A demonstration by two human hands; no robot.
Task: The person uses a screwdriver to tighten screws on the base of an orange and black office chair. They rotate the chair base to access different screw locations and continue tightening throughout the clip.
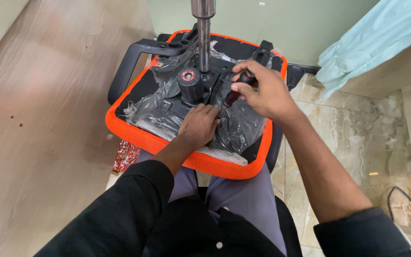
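My black sleeves and grey trousers (243, 200) fill the near edge of the view, and an upturned chair seat (134, 131) with an orange mesh rim rests on my lap. My left hand (197, 127) lies knuckles up near the seat's near edge, fingers curled down and pressing on the crinkled clear plastic wrap (239, 128) that covers the black underside; I cannot tell whether it grips anything beneath. Just beyond it, toward the middle of the seat, my right hand (262, 90) is closed around a screwdriver (238, 88) with a red and black handle, its tip pointing down at the black metal mechanism (193, 88). A steel post (203, 33) rises from that mechanism toward the camera. A black armrest (134, 57) curves off the seat's far left corner. A shiny red wrapper (125, 156) lies on the floor by the seat's left edge, and pale blue cloth (381, 38) hangs at far right.
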